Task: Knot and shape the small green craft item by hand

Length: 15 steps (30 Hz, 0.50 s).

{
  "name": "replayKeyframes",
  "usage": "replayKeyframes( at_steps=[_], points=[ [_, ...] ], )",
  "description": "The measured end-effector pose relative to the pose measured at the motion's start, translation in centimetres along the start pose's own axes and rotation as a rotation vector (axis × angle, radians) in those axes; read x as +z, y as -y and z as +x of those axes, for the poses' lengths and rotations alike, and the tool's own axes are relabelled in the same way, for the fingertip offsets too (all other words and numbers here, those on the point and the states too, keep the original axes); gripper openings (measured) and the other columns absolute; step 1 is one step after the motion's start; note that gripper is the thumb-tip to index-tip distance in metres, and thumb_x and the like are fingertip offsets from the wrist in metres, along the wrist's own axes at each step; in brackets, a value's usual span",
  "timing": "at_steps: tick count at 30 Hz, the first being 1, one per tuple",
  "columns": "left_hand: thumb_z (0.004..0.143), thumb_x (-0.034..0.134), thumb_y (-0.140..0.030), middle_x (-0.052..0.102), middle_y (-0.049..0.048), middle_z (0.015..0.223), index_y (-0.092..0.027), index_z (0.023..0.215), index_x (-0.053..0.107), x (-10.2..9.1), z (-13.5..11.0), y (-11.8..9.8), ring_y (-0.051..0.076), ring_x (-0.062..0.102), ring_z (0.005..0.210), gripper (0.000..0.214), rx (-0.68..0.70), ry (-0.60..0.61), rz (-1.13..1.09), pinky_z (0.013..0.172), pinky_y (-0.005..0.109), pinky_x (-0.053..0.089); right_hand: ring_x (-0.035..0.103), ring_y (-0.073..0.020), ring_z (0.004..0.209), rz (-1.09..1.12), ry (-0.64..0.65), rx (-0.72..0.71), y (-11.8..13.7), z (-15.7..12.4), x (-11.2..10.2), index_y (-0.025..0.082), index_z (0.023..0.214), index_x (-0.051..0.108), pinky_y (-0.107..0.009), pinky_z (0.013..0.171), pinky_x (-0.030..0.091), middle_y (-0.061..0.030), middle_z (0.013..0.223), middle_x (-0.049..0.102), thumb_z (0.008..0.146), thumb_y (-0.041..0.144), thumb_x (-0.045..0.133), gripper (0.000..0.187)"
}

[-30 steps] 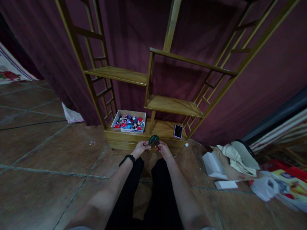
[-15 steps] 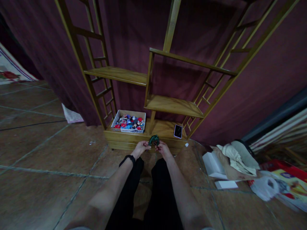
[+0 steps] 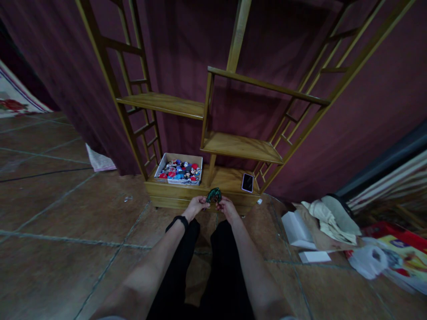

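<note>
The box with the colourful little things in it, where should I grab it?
Probably hold the box by its left and right walls, from the front. It sits upright and open-topped, so those walls stand up around the colourful things, and the shelf board above may block reaching straight down.

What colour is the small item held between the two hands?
The small item is dark green with blackish parts; the head view shows it.

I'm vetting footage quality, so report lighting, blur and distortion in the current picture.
Head view: dim overall, the curtain darkest behind the upper shelving; head view: wide-angle stretch, the shelf unit flaring toward the top; head view: red-and-yellow package at right looks soft, the held green item too small for fine detail.
</note>
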<state>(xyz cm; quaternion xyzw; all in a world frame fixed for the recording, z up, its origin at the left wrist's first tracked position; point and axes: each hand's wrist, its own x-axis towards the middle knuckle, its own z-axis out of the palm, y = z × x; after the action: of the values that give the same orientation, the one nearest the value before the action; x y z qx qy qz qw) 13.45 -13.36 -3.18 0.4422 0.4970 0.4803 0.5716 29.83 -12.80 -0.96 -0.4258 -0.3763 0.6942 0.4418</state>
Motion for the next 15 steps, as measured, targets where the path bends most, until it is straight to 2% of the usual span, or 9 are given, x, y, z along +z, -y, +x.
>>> replayKeyframes(
  at_steps=[6,15],
  points=[
    [0.039,0.077,-0.029,0.053,-0.0046,0.051,-0.013,0.062,0.055,0.04,0.06,0.06,0.008,0.048,0.047,0.035,0.013,-0.012,0.003,0.05,0.021,0.038,0.048,-0.009,0.046,0.001,-0.009,0.019,-0.12,0.27,-0.17,0.016,0.078,0.06,-0.023,0.052,0.042,0.0011,0.056,0.059,0.053,0.017,0.051,0.026],
    [0.04,0.077,-0.028,0.053,-0.0052,0.051,-0.012,0.069,0.057,-0.01,0.15,0.26,0.007,0.048,0.047,0.038,0.006,-0.003,-0.003,0.049,0.02,0.037,0.048,-0.0086,0.045,0.004,0.006,-0.006,-0.26,0.31,-0.25,0.015,0.08,0.061,-0.023,0.052,0.041,0.0013,0.057,0.059,0.055,0.018,0.051,0.028]
  ],
)
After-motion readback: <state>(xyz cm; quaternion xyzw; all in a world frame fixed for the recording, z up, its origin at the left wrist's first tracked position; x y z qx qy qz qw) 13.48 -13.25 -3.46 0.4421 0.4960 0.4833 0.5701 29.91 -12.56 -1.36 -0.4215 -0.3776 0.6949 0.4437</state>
